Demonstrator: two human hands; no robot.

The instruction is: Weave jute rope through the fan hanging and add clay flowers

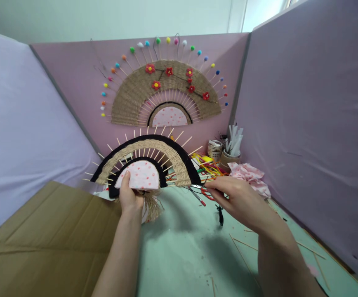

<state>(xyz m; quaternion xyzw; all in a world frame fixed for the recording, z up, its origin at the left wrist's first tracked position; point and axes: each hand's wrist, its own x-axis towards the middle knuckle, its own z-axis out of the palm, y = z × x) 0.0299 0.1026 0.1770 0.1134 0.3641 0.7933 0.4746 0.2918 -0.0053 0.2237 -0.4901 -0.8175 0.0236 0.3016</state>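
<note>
A half-round fan (142, 144) woven of straw, with black bands and thin sticks poking out along its arc, is held up above the table. My left hand (129, 194) grips it at the pink-dotted half-circle (144, 175) at its base, thumb in front and the fingers hidden behind. Loose straw fibres (152, 206) hang below that base. At the fan's lower right end, my right hand (233, 198) is closed in a pinch beside the black band. What its fingertips hold is too small to tell. A black tassel (220, 215) appears just below this hand.
On the pink back panel hangs a larger woven fan (126, 99) with red flowers and coloured pompoms. Jars (230, 159) stand by crumpled pink cloth (250, 177). A red-tipped pen (199, 198) and thin sticks (242, 253) lie on the table; cardboard (52, 239) fills the left.
</note>
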